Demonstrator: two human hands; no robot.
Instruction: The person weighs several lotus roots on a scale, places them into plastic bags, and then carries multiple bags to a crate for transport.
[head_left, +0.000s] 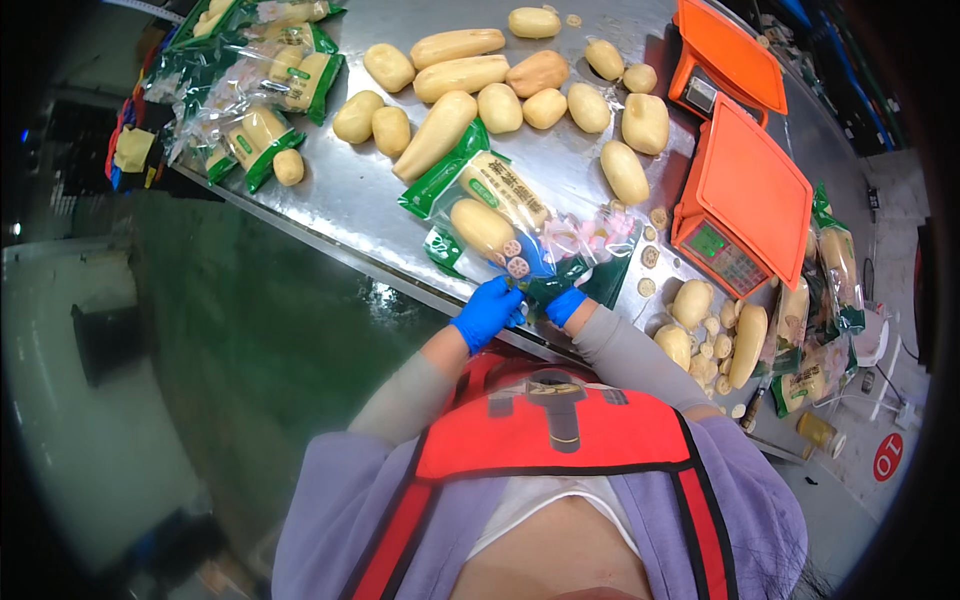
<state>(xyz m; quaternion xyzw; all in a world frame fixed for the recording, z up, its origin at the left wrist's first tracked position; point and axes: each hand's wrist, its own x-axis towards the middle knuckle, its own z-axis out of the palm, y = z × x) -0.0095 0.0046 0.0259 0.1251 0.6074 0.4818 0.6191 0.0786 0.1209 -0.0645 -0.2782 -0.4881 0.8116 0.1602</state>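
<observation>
Blue gloves cover both of my hands at the near edge of the metal table (330, 217). My left hand (489, 311) grips the near side of a printed clear-and-green plastic bag (592, 236). Inside the bag, my right hand (541, 270) shows through the film beside a peeled lotus root piece (482, 227) and cut slices (518, 266); whether its fingers close on them cannot be told. Another lotus root section (510, 191) lies behind printed lettering on the bag. Beyond the bag, several peeled lotus root sections (461, 77) lie on the table.
Filled lotus root bags (262, 82) are heaped at the far left. Two orange scales (754, 187) (739, 52) stand at the right. Near them are loose roots and slices (705, 367), more filled bags (802, 379), a knife (752, 409) and a jar (820, 433).
</observation>
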